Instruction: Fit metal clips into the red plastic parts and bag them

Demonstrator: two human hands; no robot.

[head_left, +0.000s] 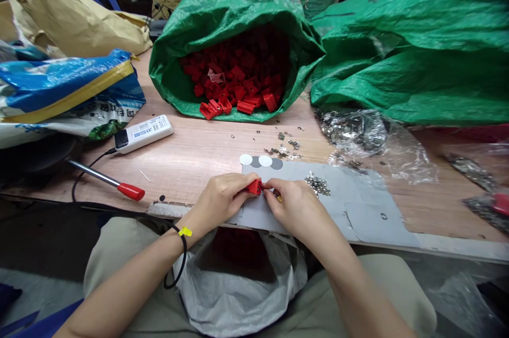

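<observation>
A small red plastic housing point(255, 186) is pinched between the thumb and fingers of my left hand point(223, 195), just above the grey sheet point(286, 211). My right hand point(293, 201) is closed at the housing's right end, fingertips against or very near it. What those fingers hold is mostly hidden; a bit of yellow shows under them. To the right of my right hand lies a small pile of metal pieces point(317, 184). Beyond my hands, white and grey round discs point(265, 161) line the sheet's far edge.
A green sack point(234, 4) full of red housings point(238, 83) opens toward me. A clear bag of metal parts point(353, 131) lies right of it. At left are a red-handled lever point(131, 191) and a white cabled device point(143, 133). A white sack point(238, 306) hangs open below the table edge.
</observation>
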